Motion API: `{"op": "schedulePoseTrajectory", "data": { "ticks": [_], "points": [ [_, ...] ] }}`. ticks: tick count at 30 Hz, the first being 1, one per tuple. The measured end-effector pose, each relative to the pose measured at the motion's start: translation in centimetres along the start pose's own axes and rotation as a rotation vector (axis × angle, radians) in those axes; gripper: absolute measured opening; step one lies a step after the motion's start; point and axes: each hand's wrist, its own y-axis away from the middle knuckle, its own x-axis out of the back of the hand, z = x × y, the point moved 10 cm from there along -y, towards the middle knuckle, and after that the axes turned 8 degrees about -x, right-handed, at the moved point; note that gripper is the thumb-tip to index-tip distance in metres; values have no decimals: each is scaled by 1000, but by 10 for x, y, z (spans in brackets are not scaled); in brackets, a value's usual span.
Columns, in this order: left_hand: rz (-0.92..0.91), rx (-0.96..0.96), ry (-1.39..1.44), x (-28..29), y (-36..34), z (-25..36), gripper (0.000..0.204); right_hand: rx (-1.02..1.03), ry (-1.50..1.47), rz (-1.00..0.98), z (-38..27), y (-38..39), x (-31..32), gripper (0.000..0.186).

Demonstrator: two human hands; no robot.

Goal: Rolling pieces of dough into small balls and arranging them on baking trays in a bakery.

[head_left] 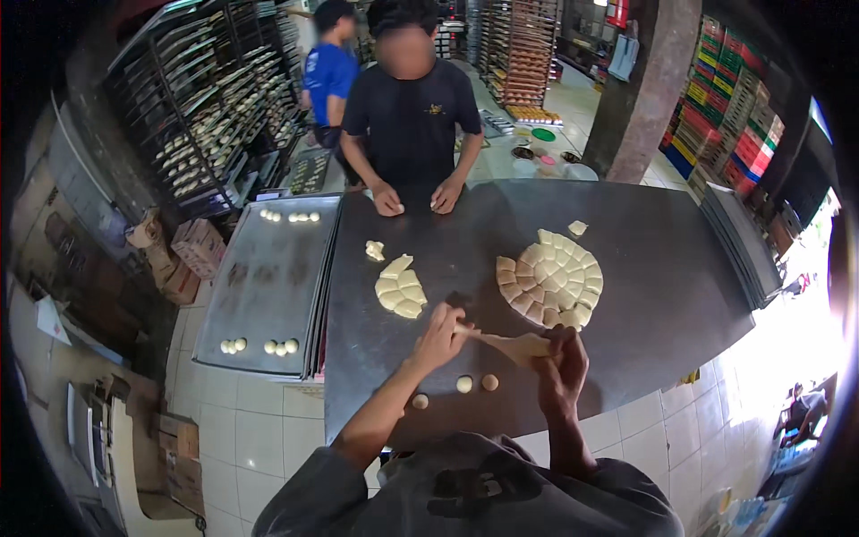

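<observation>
A thin strip of pale dough (512,345) is stretched between my two hands above the dark table (626,268). My left hand (438,335) pinches its narrow end, and my right hand (564,362) grips the wider end. Beyond my right hand lies a round slab of dough (557,274) scored into several pieces. A smaller scored piece of dough (400,288) rests past my left hand. Close to me on the table sit three small dough balls (464,384), spaced apart.
Left of the table, a metal baking tray (268,295) carries small groups of dough balls (281,346). A co-worker (412,125) stands across the table with both hands at its far edge; another person (329,76) is behind. Loaded racks (215,107), a pillar (646,98) and stacked crates (716,98) surround the table.
</observation>
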Motion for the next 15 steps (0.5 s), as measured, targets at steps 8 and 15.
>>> {"op": "schedulePoseTrajectory", "data": {
  "ticks": [8,15],
  "points": [
    [-488,80,222,-1,28,42,115,-243,689,-320,12,-8,-25,26],
    [-361,388,625,7,71,116,62,-441,606,-799,99,20,-60,15]
  ]
}}
